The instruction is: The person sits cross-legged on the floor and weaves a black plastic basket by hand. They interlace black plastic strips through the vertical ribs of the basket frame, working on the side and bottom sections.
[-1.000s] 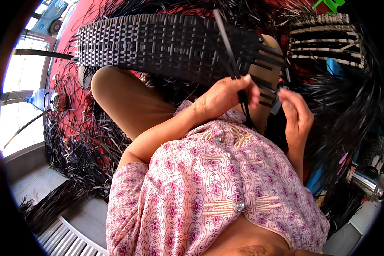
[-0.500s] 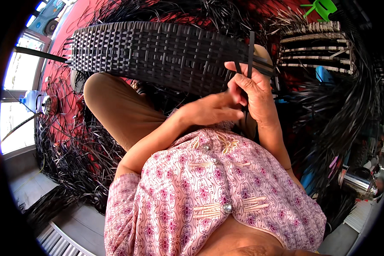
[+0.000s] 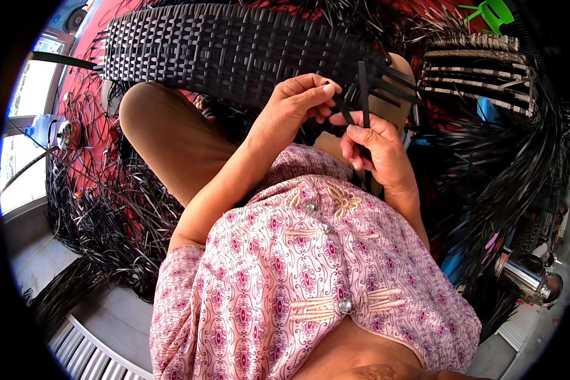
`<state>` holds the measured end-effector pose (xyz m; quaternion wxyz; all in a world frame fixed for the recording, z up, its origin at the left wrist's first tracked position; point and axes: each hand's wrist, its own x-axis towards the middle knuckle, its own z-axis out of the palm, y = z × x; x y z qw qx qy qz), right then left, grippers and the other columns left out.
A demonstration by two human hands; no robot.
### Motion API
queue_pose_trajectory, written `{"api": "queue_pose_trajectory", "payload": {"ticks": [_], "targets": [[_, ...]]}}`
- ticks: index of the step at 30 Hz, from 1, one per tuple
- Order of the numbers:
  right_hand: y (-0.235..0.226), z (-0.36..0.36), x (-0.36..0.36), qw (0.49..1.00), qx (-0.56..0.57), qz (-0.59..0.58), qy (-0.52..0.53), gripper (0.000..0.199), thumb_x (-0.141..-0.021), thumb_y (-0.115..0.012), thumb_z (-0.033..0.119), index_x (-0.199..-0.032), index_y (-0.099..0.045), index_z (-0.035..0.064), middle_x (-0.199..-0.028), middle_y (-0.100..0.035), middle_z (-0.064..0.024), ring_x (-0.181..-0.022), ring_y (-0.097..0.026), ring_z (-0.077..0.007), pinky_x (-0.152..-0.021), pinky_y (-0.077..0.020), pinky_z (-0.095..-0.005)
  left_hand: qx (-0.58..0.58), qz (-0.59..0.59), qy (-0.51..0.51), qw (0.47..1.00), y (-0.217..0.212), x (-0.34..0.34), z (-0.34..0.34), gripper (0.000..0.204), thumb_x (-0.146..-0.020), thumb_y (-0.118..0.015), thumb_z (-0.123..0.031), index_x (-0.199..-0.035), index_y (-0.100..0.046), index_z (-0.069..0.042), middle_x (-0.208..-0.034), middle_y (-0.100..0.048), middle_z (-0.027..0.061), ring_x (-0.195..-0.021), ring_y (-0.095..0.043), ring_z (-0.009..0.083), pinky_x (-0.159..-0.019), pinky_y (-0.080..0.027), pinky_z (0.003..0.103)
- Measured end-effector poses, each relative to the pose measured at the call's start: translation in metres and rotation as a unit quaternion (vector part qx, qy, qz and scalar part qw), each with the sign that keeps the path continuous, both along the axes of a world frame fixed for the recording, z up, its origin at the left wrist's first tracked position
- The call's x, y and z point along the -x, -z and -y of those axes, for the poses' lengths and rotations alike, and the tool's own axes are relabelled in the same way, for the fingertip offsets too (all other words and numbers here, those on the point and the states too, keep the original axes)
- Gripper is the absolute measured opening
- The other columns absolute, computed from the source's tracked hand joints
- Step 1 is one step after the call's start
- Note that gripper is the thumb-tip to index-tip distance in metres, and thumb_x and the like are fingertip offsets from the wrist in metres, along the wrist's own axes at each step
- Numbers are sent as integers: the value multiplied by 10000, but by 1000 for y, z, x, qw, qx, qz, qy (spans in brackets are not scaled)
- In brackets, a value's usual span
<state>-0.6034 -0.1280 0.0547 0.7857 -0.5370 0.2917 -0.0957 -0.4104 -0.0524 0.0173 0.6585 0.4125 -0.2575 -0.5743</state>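
A long panel woven from flat black strips [image 3: 209, 54] lies across my lap. Loose strip ends stick out at its right end. My right hand [image 3: 379, 147] is closed round a black strip [image 3: 363, 88], which stands up above the fingers and runs down below the palm. A second dark length slants from this hand toward my left hand [image 3: 294, 104]. There the thumb and forefinger pinch its upper end, just in front of the panel. Whether both lengths are one folded strip is hidden inside the right fingers.
Heaps of loose black strips [image 3: 120, 228] cover the red floor on the left, with another large bundle [image 3: 506, 171] on the right. Beyond it sits a partly woven frame [image 3: 481, 73]. A green plastic chair [image 3: 493, 14] is at the far right, a metal flask [image 3: 525, 275] at lower right.
My left hand has moved up and away from the right hand and now pinches the end of a strip. The panel appears higher in view. My right hand keeps its grip.
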Motion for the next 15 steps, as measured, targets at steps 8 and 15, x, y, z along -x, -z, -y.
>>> {"api": "queue_pose_trajectory", "payload": {"ticks": [8,15], "targets": [[22,-9,-8,867,474,-152,24,304,-1014,-500,119,-1295,-581,35,-766,-686,-108,-621,-655,-197,-596,-509,-324,-22,100,-90,991,3,5,0,171,-974,-604,-85,-1120,-677,-36,-893,-659,-7,-809,-625,61,-681,-499,218],[28,-5,-4,734,629,-257,5,314,-930,-573,78,-1239,-576,22,-836,-707,-216,-750,-700,-387,-691,-550,-477,43,82,-13,996,10,5,0,260,-951,-596,-27,-1203,-637,16,-1022,-672,53,-953,-672,140,-864,-556,287]]}}
